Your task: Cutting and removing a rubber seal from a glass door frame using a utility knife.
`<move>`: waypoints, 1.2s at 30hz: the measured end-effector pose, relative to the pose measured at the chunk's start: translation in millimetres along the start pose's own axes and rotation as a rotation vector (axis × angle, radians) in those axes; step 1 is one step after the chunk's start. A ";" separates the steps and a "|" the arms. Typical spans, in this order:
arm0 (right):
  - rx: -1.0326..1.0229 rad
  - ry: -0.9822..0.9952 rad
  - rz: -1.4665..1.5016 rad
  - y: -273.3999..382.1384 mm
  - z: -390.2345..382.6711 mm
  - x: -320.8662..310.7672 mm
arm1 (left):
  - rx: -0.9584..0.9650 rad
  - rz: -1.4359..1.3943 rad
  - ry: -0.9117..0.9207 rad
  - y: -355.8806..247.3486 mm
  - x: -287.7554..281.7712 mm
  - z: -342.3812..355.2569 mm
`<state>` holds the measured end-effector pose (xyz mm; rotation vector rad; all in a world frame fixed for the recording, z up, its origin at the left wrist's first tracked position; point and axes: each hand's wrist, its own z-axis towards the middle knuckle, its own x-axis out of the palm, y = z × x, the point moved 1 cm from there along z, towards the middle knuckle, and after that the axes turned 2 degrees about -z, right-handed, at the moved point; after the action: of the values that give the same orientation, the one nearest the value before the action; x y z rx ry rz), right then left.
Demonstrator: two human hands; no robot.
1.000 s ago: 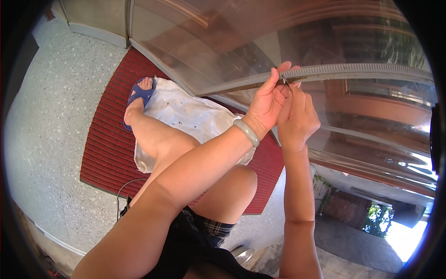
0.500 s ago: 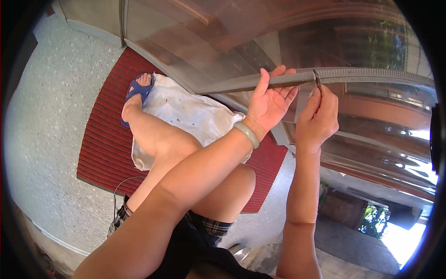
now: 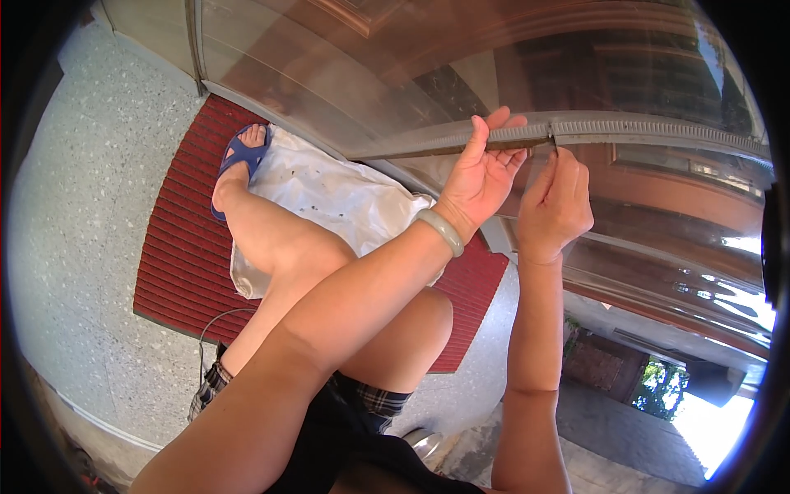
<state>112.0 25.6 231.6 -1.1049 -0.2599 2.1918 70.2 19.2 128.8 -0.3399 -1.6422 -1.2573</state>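
Observation:
A clear plastic door curtain [image 3: 395,78] hangs in front of me, and a grey ribbed strip [image 3: 625,128] runs along its edge. My left hand [image 3: 481,177], with a pale bangle [image 3: 442,232] at the wrist, has its palm turned up. Its fingers curl round the strip's edge, where a brown band shows. Just to the right, my right hand [image 3: 555,206] is closed in a pinch on a small, thin dark piece [image 3: 553,142]. That piece touches the strip; its kind is too small to tell.
Below lies a red ribbed mat [image 3: 177,247] with a white plastic sheet [image 3: 317,193] on it, dotted with dark bits. My foot in a blue sandal [image 3: 243,152] rests at the sheet's edge. Speckled floor [image 3: 74,247] spreads on the left. Wooden panels show through the curtain.
My right hand has moved slightly left and down, and the dark piece it pinches shows less above the fingers. My left hand has shifted slightly to the right, its fingers still at the strip.

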 end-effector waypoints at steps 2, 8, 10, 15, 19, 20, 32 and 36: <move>-0.038 0.002 -0.005 0.6 -5.9 2.4 | 0.005 0.008 -0.006 0.3 1.5 -1.2; -0.036 -0.002 0.067 -1.1 -11.6 9.2 | 0.010 0.031 -0.036 0.1 0.9 1.8; -0.075 0.015 0.038 2.5 -15.7 16.4 | 0.011 0.046 -0.040 -2.5 1.3 2.5; -0.120 0.067 0.083 4.5 -25.5 22.9 | -0.016 0.045 -0.011 -1.4 1.7 2.5; -0.038 0.071 0.253 7.0 -21.2 11.7 | 0.008 0.064 -0.042 -2.9 2.0 0.8; -0.037 0.072 0.255 5.9 -20.3 10.2 | 0.015 0.075 -0.062 -4.3 1.3 0.8; -0.026 -0.070 0.171 -14.8 -12.4 22.1 | -0.053 -0.050 -0.102 -7.9 3.4 2.9; -0.058 -0.071 0.164 -8.8 -21.1 30.6 | -0.041 -0.005 -0.093 -9.6 0.7 4.4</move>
<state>119.5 49.4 202.6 -1.1162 -0.2743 2.3855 60.7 18.7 124.1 -0.4259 -1.6981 -1.2975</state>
